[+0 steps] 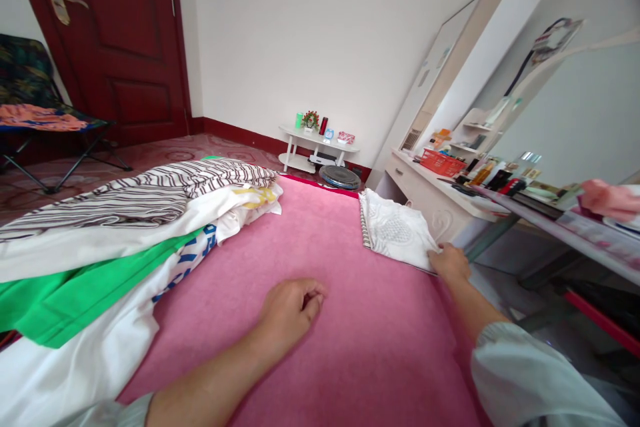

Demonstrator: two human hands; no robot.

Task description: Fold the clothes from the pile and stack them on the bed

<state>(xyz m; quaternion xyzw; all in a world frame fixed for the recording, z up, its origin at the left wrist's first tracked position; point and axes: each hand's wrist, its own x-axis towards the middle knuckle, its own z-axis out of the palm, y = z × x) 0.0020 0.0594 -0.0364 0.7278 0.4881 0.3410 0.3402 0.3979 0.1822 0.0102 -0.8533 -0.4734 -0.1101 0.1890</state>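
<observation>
The right hand [451, 261] pinches the white folded garment [400, 225] just ahead of it; the left hand [289, 310] is loosely curled, empty. Placement appears underway; the next move likely calls for clean release.

Nothing readable from here
Blue, letter-like print [189, 258] on a white garment [105, 353] is broken by folds; anything on the bottles [483, 173] is too small.
</observation>
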